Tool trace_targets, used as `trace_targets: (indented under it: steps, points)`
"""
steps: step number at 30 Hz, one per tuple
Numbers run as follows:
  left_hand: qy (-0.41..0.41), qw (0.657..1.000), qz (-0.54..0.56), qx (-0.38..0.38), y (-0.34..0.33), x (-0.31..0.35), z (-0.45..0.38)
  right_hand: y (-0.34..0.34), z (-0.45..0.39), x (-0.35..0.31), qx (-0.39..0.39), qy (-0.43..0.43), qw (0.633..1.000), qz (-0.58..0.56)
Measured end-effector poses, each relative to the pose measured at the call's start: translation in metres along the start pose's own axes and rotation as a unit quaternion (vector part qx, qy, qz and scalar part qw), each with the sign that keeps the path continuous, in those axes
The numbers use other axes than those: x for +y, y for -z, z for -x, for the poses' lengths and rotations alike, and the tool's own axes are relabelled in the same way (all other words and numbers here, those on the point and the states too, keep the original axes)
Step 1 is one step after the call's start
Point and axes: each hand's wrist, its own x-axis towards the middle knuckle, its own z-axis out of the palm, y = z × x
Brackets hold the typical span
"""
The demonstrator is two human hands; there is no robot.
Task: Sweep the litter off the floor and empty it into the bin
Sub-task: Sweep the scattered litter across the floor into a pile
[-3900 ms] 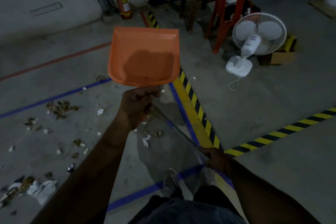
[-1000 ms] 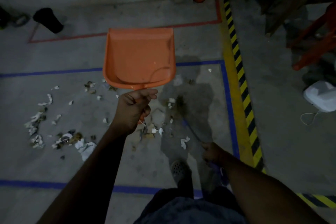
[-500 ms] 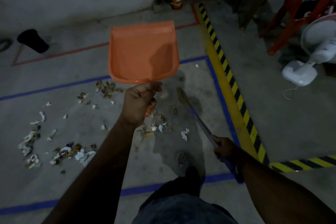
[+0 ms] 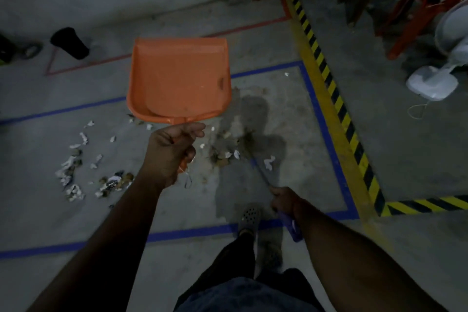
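- litter [image 4: 76, 172] lay scattered on the floor, left of the left hand [image 4: 169, 152].
- that hand gripped the orange dustpan [image 4: 178, 78] by its handle — held up, pan ahead of the knuckles.
- the right hand [image 4: 283, 197] curled round the broom [image 4: 260, 172] — bristles among scraps between both hands.

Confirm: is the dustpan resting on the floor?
No, the left hand holds the dustpan up in the air above the litter.

One dustpan [image 4: 178, 78], one broom [image 4: 263, 175], one bin [image 4: 70, 43], two hands
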Motion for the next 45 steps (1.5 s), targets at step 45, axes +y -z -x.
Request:
trace_targets:
  steps: [45]
  points:
    - [0.011, 0.996, 0.060, -0.060, 0.323, -0.051, -0.014, -0.274, -0.004, -0.084, 0.100, -0.039, 0.994, -0.019]
